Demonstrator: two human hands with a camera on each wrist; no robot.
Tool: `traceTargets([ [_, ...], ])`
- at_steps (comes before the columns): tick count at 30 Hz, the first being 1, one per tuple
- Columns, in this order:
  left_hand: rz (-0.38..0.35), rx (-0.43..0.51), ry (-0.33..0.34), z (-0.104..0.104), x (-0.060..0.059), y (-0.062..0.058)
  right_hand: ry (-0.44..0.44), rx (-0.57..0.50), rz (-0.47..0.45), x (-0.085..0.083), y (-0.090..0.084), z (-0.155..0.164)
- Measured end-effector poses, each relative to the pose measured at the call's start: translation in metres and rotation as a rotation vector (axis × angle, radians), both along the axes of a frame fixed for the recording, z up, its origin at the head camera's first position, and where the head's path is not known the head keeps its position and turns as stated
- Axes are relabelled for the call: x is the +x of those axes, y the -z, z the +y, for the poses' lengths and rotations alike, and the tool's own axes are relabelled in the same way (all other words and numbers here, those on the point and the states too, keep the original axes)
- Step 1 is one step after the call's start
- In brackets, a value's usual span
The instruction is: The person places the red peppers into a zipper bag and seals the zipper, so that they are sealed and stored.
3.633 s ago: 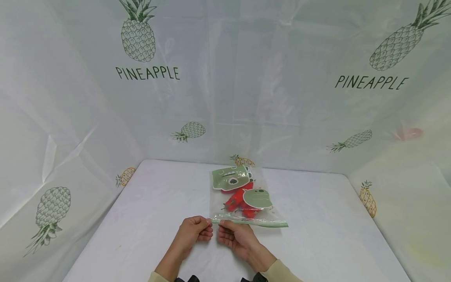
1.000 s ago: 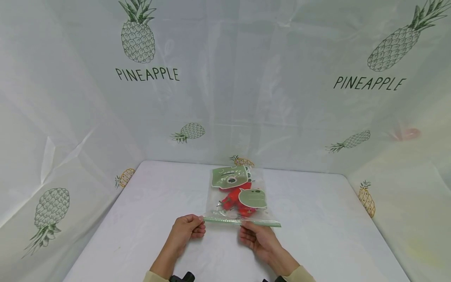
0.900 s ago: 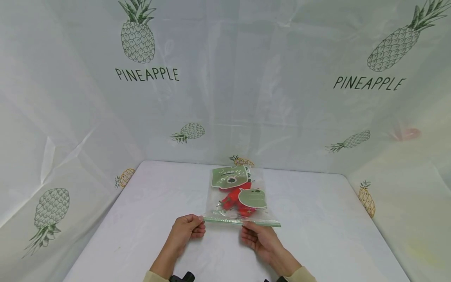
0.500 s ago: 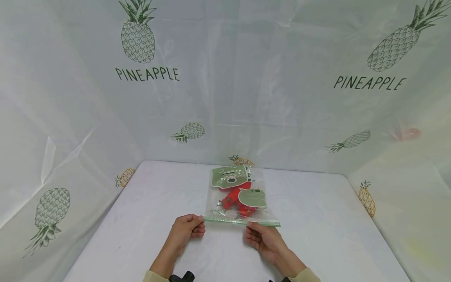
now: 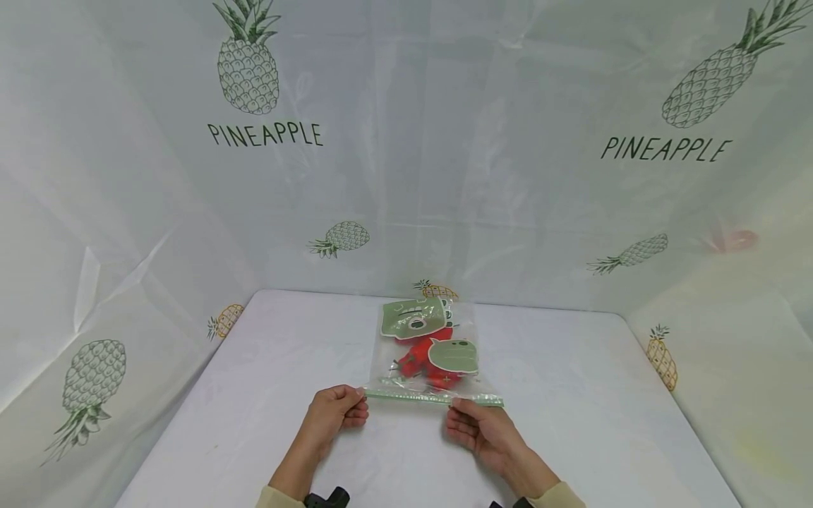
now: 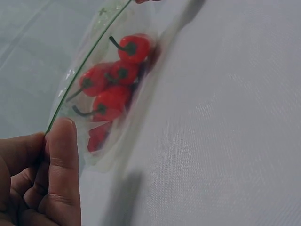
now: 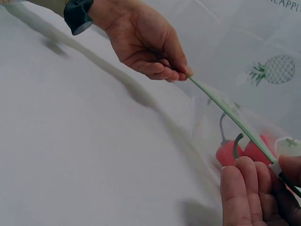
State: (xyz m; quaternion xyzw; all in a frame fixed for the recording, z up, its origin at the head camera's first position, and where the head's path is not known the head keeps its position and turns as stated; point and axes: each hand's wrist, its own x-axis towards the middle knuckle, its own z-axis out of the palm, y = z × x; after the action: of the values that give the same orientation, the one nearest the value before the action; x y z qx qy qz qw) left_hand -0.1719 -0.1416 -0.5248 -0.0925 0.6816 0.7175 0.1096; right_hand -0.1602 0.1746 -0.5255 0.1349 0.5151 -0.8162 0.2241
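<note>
A clear zip bag [image 5: 427, 353] with green cartoon labels lies on the white table [image 5: 267, 367], holding several red chili peppers [image 6: 110, 89] [image 7: 240, 148]. Its green zip strip [image 5: 419, 398] faces me. My left hand [image 5: 336, 415] pinches the strip's left end between thumb [image 6: 63, 160] and fingers. My right hand [image 5: 478, 426] pinches the strip further right, about two thirds along, near a small white slider [image 7: 275, 167]. In the right wrist view my left hand [image 7: 146, 42] holds the far end of the taut strip [image 7: 225, 110].
Pineapple-printed plastic sheeting [image 5: 406, 155] walls in the table on the back and both sides. The table's bare cloth spreads to the left and right of the bag.
My right hand has slid rightwards along the zip strip, from beside my left hand to well past the middle. My left hand has kept its pinch on the left end.
</note>
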Motion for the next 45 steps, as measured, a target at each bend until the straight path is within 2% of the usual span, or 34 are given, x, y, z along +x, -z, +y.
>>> traceTargets([
  [9, -0.015, -0.013, -0.001, -0.004, -0.004, 0.001, -0.004, -0.043, 0.002, -0.001, -0.001, 0.013],
  [15, -0.019, -0.026, -0.03, -0.006, -0.005, 0.001, 0.003, -0.012, -0.004, -0.002, 0.0, 0.024],
  [28, -0.012, -0.011, -0.04, -0.008, -0.006, 0.002, 0.047, 0.013, -0.007, -0.002, 0.0, 0.046],
  [37, -0.008, -0.01, -0.048, -0.009, -0.003, 0.0, 0.054, 0.04, -0.01, -0.001, -0.002, 0.054],
  [45, -0.023, -0.025, -0.028, -0.009, 0.0, 0.0, 0.038, 0.071, -0.013, 0.003, -0.002, 0.055],
])
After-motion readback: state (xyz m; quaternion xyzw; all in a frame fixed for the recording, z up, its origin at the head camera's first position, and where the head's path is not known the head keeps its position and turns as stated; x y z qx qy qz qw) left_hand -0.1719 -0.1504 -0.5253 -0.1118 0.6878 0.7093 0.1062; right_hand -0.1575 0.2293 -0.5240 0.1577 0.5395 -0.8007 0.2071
